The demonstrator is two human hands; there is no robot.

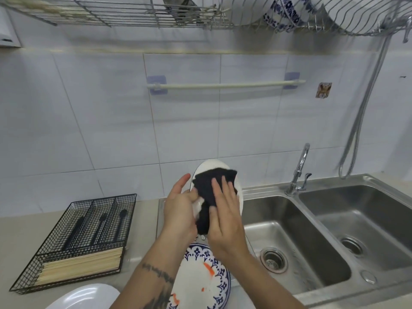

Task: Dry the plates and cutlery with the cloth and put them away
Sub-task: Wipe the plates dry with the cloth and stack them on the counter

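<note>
A white plate (209, 166) is held upright over the counter's edge by my left hand (178, 208), which grips its left rim with the thumb on the face. My right hand (223, 215) presses a black cloth (209, 188) flat against the plate's face with straight fingers. Below my arms lies a blue-patterned plate (207, 279) with orange marks. A plain white plate (84, 297) sits at the lower left. The black wire cutlery tray (84, 237) on the left holds black-handled cutlery and pale chopsticks.
A double steel sink (312, 237) with a tap (298, 172) fills the right. Overhead hangs a wire dish rack (223, 16) with blue-patterned bowls and white plates. A towel rail (223, 85) is fixed on the tiled wall. A hose (365, 103) hangs at right.
</note>
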